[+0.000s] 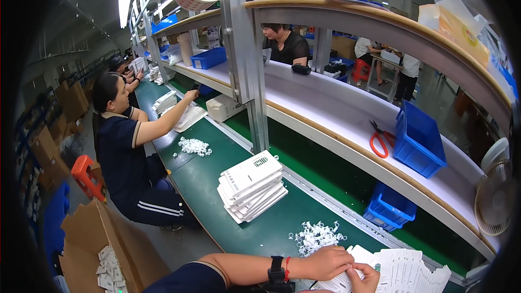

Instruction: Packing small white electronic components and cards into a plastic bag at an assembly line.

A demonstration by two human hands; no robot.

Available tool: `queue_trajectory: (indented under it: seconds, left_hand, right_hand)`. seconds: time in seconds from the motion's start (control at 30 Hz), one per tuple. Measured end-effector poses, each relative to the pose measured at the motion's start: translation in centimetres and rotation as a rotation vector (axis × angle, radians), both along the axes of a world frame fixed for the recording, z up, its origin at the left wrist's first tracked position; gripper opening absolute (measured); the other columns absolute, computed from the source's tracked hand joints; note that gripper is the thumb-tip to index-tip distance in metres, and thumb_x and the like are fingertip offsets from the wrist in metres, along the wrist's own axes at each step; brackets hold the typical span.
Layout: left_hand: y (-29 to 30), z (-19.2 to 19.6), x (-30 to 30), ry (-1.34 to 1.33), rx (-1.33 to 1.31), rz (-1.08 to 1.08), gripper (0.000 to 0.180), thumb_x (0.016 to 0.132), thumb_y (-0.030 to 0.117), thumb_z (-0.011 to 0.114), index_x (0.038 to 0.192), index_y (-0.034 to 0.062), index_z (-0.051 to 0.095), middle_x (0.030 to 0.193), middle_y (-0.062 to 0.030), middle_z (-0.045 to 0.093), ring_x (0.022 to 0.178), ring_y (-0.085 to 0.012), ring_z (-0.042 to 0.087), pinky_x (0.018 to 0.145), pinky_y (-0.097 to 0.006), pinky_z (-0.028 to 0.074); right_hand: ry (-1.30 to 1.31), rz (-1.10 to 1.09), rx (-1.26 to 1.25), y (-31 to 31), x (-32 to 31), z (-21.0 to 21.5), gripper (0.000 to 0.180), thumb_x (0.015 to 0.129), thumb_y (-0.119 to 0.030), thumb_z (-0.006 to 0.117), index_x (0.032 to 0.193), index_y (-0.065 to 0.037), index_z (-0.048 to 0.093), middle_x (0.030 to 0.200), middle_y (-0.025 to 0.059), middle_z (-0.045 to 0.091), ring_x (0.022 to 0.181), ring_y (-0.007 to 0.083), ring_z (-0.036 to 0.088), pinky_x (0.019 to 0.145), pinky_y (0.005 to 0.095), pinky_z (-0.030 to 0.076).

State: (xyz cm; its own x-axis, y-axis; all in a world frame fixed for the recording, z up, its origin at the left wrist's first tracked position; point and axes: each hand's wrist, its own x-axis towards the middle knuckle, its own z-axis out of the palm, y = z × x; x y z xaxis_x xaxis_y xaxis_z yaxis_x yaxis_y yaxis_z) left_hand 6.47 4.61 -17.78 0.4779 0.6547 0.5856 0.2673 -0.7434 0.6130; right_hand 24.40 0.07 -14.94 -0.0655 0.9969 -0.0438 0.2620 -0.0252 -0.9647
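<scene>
Right, quick pass, we are logging only what is showing.
Step in hand: we are judging this as handling the top white card (347, 278) of the fanned card pile (404, 271) at the near edge of the green counter (271, 228).
Left hand (328, 262): we are seeing it lying over the card's edge, fingers curled down onto it.
Right hand (366, 281): we are seeing its fingers pinching together on the same card from below.
Where the card is: it is lying at the bottom of the frame, between both hands, touching the fanned pile.
Next move calls for: we are guessing a small clip out of the white plastic clip heap (317, 236) just beside the left hand, so one hand needs freeing.
Materials: the cards are looking like thin, flat, matte printed board with cut tabs; the clips are looking like small, hard, looped plastic; the counter is looking like smooth belt-like matting.
Nearby: a neat stack of white cards (251, 185) is sitting further up the counter.
Co-worker: a seated person (127, 157) is reaching to another stack, well apart.
</scene>
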Motion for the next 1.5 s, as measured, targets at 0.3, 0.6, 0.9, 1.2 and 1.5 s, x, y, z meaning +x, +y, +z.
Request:
queue_trajectory:
  seconds: [0.3,0.6,0.9,1.2,1.5]
  left_hand:
    - [-0.2,0.6,-0.1,0.006,-0.009,-0.060,0.017,0.085,0.016,0.066,0.093,0.0017,0.063,0.082,-0.0087,0.061,0.077,-0.0257,0.056,0.068,-0.035,0.047]
    - [-0.1,0.1,0.1,0.020,-0.003,-0.012,0.012,0.086,0.012,0.063,0.093,0.0021,0.063,0.083,-0.0084,0.061,0.078,-0.0260,0.057,0.070,-0.035,0.048]
    - [0.4,-1.8,1.0,-0.052,-0.019,-0.032,0.011,0.078,0.012,0.062,0.080,0.0028,0.056,0.077,-0.0119,0.056,0.080,-0.0322,0.054,0.072,-0.041,0.045]
    - [-0.1,-1.0,0.6,-0.084,0.031,0.001,0.016,0.081,0.018,0.060,0.072,0.0064,0.057,0.069,-0.0133,0.054,0.070,-0.0339,0.054,0.061,-0.045,0.044]
    - [0.1,-0.8,0.5,-0.063,-0.044,-0.046,0.008,0.079,0.010,0.059,0.079,0.0023,0.056,0.078,-0.0119,0.055,0.079,-0.0315,0.053,0.071,-0.041,0.044]
  right_hand:
    - [0.095,-0.010,-0.003,-0.2,0.5,-1.7,0.012,0.086,-0.005,0.066,0.094,0.005,0.068,0.091,0.0115,0.070,0.089,0.0162,0.061,0.085,0.0290,0.047]
    - [0.111,0.005,-0.001,-0.1,0.3,-1.2,0.012,0.088,-0.006,0.064,0.093,0.005,0.067,0.088,0.0098,0.068,0.087,0.0135,0.058,0.083,0.0282,0.046]
    - [0.007,-0.044,0.045,0.2,0.7,-2.5,0.012,0.086,-0.011,0.070,0.090,0.000,0.067,0.085,0.0092,0.067,0.084,0.0127,0.057,0.080,0.0301,0.047]
    - [-0.184,0.081,0.150,0.5,1.6,-3.0,0.013,0.090,-0.010,0.065,0.096,0.002,0.067,0.090,0.0097,0.069,0.087,0.0138,0.060,0.081,0.0283,0.048]
    - [-0.079,-0.012,0.128,-0.1,0.6,-1.9,0.012,0.087,-0.011,0.069,0.090,0.000,0.067,0.085,0.0091,0.067,0.083,0.0132,0.057,0.080,0.0299,0.047]
